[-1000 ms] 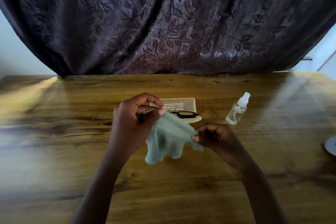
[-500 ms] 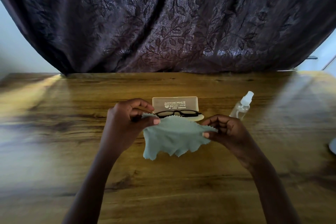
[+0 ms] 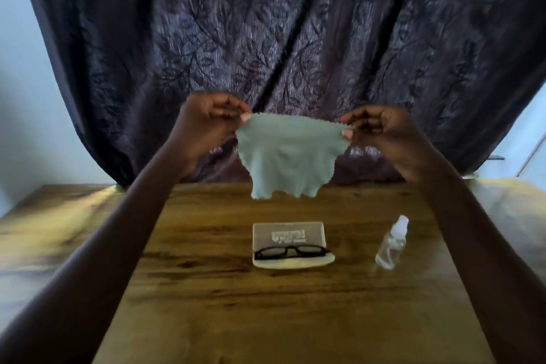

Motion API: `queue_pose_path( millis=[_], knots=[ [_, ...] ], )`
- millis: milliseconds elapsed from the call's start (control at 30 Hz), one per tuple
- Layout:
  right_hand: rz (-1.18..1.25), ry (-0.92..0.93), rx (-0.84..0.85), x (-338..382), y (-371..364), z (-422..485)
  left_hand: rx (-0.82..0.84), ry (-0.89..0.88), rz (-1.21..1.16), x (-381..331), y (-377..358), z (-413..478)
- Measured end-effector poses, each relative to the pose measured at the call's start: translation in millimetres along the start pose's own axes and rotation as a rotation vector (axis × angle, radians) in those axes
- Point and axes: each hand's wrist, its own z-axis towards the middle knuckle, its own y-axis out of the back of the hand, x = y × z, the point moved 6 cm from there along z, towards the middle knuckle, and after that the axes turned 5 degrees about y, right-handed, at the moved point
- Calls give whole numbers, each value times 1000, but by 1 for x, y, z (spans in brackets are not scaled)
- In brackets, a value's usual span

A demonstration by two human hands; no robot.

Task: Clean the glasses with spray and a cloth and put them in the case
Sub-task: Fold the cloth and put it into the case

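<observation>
Glasses lie in the open case, bottle beside — thin, fragile frames I'd lift by the bridge. Beyond, my left hand and right hand pinch the cloth's top corners — limp, light, hanging.

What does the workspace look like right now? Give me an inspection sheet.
Surface: wooden table, sunlit patches at both sides.
Job's things: glasses lying in the open case; clear spray bottle upright to its right, apart from it; pale green cloth held up, spread out.
Clutter: nothing seen.
Hands: left hand and right hand each pinch a top corner of the cloth, above the table.
Cables: nothing seen.
Surroundings: dark leaf-patterned curtain behind the table, pale wall at left.
</observation>
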Motion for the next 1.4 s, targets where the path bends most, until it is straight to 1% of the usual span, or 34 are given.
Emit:
queue_pose_path(
  millis=[100, 200, 367, 500, 633, 733, 900, 1133, 1200, 1300, 1400],
  knots=[
    [-6, 21, -60, 19, 12, 39, 20, -70, 10, -28, 9, 38],
    [40, 14, -116, 32, 22, 68, -13, -83, 6, -47, 18, 67],
    [94, -23, -194, 39, 26, 92, -165, -40, 62, -58, 25, 90],
    [126, -97, -181, 39, 14, 97, -200, 46, 104, -59, 18, 95],
    [181, -190, -139, 40, -4, 96, -148, 87, 131, -62, 3, 94],
    [270, -243, -93, 47, -23, 97, -86, 110, 189, -64, -11, 92],
    [345, -238, -46, 67, -43, 100, -48, 66, 248, -76, -24, 89],
    [312, -221, -59, 65, -34, 101, -37, 32, 280, -79, -18, 94],
    [245, -234, -105, 57, -17, 102, -110, 5, 305, -77, -4, 96],
    [133, -252, -212, 40, 8, 103, -240, -68, 427, -73, 16, 97],
    [27, -227, -222, 29, 13, 103, -222, -67, 411, -67, 18, 95]
  ],
)
